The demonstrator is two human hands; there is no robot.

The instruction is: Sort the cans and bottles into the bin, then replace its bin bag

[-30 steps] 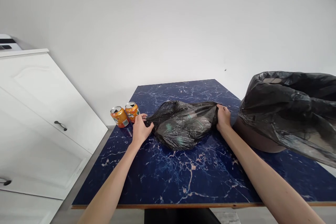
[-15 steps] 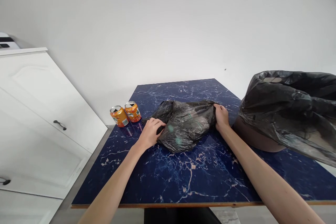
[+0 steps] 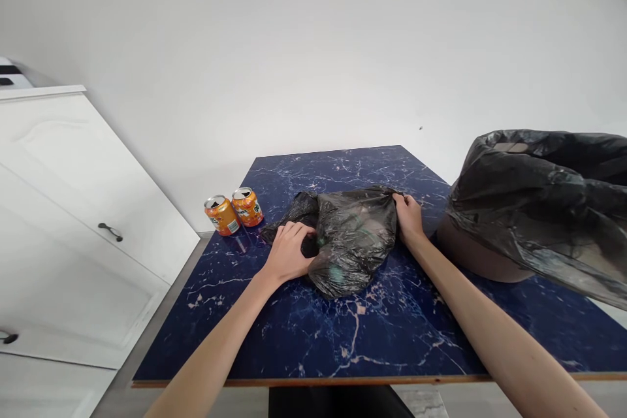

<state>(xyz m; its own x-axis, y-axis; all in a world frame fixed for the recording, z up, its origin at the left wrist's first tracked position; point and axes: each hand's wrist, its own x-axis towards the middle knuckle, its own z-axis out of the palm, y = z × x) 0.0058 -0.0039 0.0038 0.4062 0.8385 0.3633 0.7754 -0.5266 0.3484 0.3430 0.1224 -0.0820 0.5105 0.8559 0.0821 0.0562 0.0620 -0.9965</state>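
A crumpled black plastic bag (image 3: 350, 238) lies in the middle of the dark blue marbled table (image 3: 372, 333). My left hand (image 3: 290, 251) rests on the bag's left side with its fingers curled into the plastic. At the bag's right edge my right hand (image 3: 407, 217) grips the plastic with closed fingers. The bag is bunched up between both hands.
Two opened orange drink cans (image 3: 234, 211) stand at the table's left edge. A brown bin lined with a big black bag (image 3: 533, 199) sits on the right of the table. A white cabinet (image 3: 68, 222) stands to the left, and a white wall lies behind.
My left hand has slid right from near the cans onto the bag, pushing its left side inward. The bag is now narrower and more bunched. My right hand shifted slightly left.
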